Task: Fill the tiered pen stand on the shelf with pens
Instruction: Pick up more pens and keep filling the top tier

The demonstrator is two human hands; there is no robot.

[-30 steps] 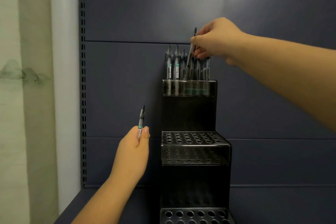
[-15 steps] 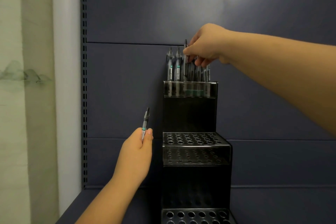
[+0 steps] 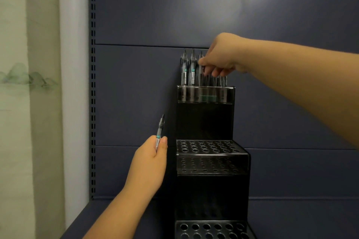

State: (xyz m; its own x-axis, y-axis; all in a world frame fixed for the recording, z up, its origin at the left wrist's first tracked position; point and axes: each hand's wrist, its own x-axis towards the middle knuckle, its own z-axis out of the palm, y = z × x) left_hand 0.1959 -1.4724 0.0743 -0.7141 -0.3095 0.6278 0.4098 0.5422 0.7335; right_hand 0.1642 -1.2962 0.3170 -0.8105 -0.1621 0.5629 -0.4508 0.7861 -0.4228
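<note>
A black tiered pen stand rises against the dark blue shelf back. Its top tier holds several clear pens standing upright. The middle tier and the bottom tier show rows of bare holes. My right hand is over the top tier, its fingers pinching a pen that stands low among the others. My left hand hovers left of the middle tier and grips one pen that points upward.
The shelf floor runs dark blue on both sides of the stand. A slotted metal upright lines the shelf's left edge. Beyond it is a pale wall with a green painted pattern.
My right hand has come down and pushed its pen from a raised tilt into the top tier. My left hand has shifted slightly right with its pen.
</note>
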